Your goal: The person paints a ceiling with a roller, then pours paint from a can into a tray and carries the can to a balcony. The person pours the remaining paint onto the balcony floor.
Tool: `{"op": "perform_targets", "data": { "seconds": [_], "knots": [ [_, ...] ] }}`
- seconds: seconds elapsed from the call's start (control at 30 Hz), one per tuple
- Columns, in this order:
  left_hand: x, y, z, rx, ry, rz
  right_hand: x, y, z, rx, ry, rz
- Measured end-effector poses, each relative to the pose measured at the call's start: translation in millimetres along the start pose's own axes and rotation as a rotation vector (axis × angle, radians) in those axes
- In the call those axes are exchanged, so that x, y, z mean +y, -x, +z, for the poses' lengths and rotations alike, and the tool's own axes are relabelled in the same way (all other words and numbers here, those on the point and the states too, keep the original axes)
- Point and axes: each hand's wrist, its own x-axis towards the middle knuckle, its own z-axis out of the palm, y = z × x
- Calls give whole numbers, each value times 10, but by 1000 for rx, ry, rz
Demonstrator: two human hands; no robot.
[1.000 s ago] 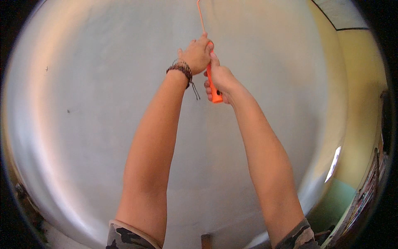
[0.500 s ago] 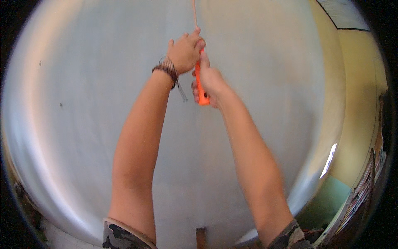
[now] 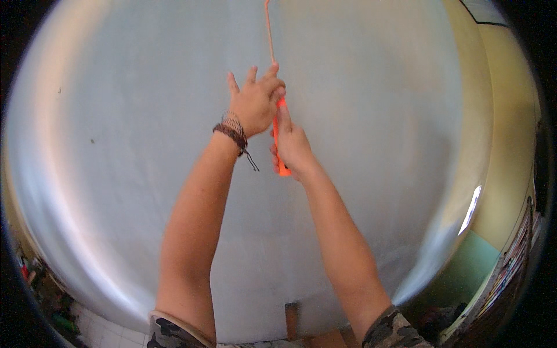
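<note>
Both hands are raised in the upper middle of the frame. The right hand is closed around an orange handle, whose lower end shows below the palm. The left hand is set just above it, thumb and forefinger pressed to the upper part of the handle while the other fingers are spread and lifted off. A braided wristband with a loose cord end is worn on the left wrist. From the top of the handle a thin orange rod is seen running to the upper edge of the frame, where it bends over; what it carries beyond that edge is not shown.

Behind the hands a pale grey wall fills most of the view. A yellow wall with a green lower band is seen at the right, and a white tiled floor at the lower left.

A slip is judged the main risk: only 1 hand is fully closed on the handle, and the left is half open, so a twist of the thin rod could be poorly checked. Because the arms are stretched overhead, pressure could be lost or applied unevenly against the grey wall. The dangling cord could also be caught between palm and handle.
</note>
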Motion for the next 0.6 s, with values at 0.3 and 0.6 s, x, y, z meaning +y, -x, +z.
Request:
{"op": "perform_targets", "data": {
  "seconds": [0.3,0.6],
  "knots": [
    [649,2828,627,-379,70,-49,2486,1824,303,153,144,-9],
    [614,1679,528,-185,37,-111,1470,1117,14,51,75,197]
  ]
}}
